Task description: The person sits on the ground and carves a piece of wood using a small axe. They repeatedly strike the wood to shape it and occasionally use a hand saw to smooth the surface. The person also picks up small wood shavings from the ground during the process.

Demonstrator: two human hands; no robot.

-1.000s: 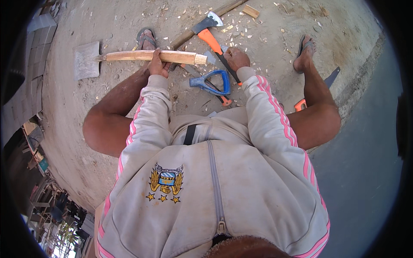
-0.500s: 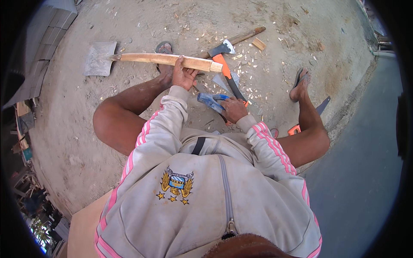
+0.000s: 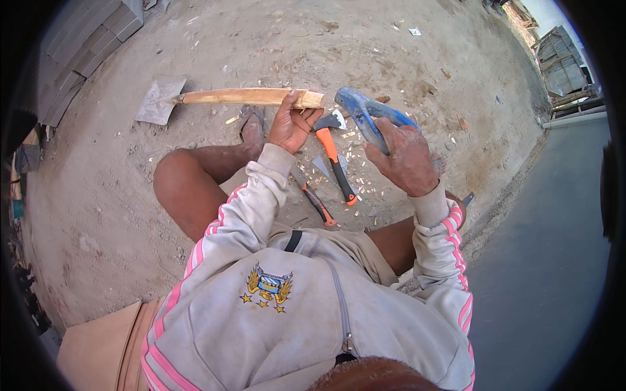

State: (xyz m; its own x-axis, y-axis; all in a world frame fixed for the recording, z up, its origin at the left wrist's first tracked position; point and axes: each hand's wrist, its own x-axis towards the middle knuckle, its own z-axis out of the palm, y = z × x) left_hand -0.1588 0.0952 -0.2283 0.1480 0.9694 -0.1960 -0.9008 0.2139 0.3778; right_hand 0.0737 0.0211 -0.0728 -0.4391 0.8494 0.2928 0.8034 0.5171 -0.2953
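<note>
Since 0.5 s ago, the right hand (image 3: 405, 159) has lifted the blue-handled hand saw (image 3: 365, 117) off the sandy ground (image 3: 117, 215) and now carries it raised, near the butt end of the pale wooden shovel handle (image 3: 251, 97). That right hand is clamped around the saw's blue grip. The left hand (image 3: 291, 124) is closed on the wooden handle close to its free end, thumb over the top, holding it roughly level; the shaft runs away to the person's left, where the grey metal shovel blade (image 3: 158, 101) rests flat on the ground. The 2 hands are apart, each gripping its own thing.

Below the hands lie an orange-and-black-handled hatchet (image 3: 336, 159), a smaller orange-handled trowel-like tool (image 3: 312, 195) and scattered pale wood chips (image 3: 362, 173). A bare foot in a sandal (image 3: 251, 125) sits just under the shaft.

Judging from this, the main risk is the saw meeting the wood right beside the left hand: the fingers sit at the very end where the blade is heading, so a skip could catch them. The shaft is braced by only 1 hand, so it may twist or bounce. The foot beneath it and the hatchet's edge nearby add hazards if anything drops.
</note>
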